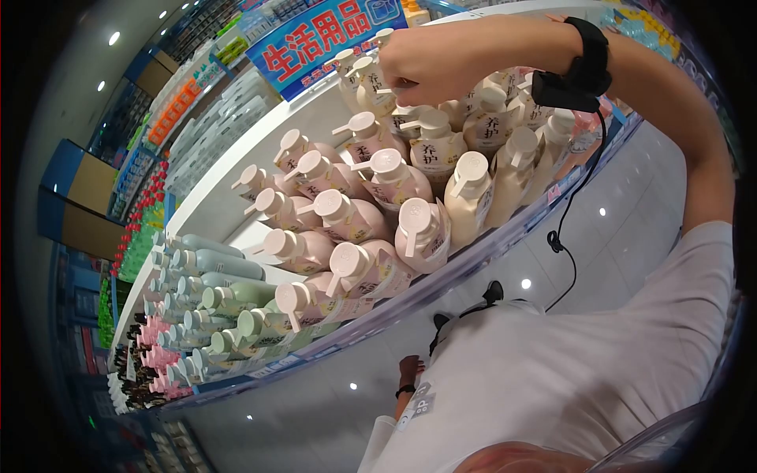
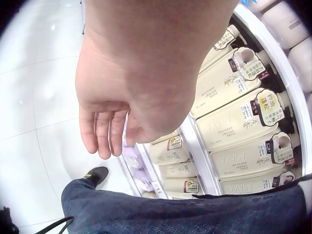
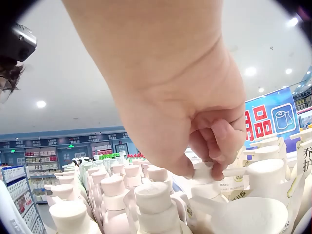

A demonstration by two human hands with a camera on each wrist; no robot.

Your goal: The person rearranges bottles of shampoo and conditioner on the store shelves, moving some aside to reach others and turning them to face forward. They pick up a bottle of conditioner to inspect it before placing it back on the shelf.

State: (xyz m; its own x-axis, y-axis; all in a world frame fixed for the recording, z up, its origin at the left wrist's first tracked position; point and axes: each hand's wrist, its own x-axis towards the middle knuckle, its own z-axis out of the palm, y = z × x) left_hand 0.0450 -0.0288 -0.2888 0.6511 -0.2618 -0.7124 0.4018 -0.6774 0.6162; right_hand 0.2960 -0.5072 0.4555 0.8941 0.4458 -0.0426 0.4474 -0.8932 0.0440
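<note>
My right hand (image 1: 434,63) reaches over the far rows of a shelf of pump bottles. In the right wrist view, thumb and curled fingers pinch the pump top of a cream pump bottle (image 3: 207,187); its lower part is hidden among its neighbours. Cream bottles with labels (image 1: 434,146) stand close around it, and pink pump bottles (image 1: 347,217) fill the rows beside them. My left hand (image 2: 114,107) hangs low at my side with relaxed fingers, holding nothing. Nearest to it, in the left wrist view, are large cream bottles (image 2: 239,117) on a lower shelf.
Green (image 1: 248,296) and blue pump bottles (image 1: 217,262) continue along the white shelf. A blue sign (image 1: 327,43) stands behind the bottles. A raised clear edge (image 1: 473,256) runs along the shelf front. A black cable (image 1: 572,197) hangs from my right wrist.
</note>
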